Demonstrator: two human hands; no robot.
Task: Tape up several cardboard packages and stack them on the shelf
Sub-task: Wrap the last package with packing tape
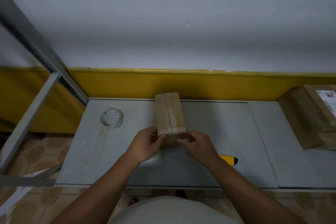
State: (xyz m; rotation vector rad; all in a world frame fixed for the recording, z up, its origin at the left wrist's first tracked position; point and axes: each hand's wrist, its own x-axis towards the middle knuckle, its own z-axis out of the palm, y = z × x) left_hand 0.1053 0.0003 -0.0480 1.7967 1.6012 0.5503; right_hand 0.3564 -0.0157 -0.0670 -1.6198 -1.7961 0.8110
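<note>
A small brown cardboard box lies lengthwise on the grey table, with a strip of clear tape running down the middle of its top. My left hand grips the box's near left corner. My right hand presses its fingers against the near end face, where the tape folds over. A roll of clear tape lies flat on the table to the left of the box, apart from both hands.
A yellow utility knife lies behind my right forearm. Larger brown packages with a white label sit at the table's right end. A grey metal shelf frame stands at the left, against the wall.
</note>
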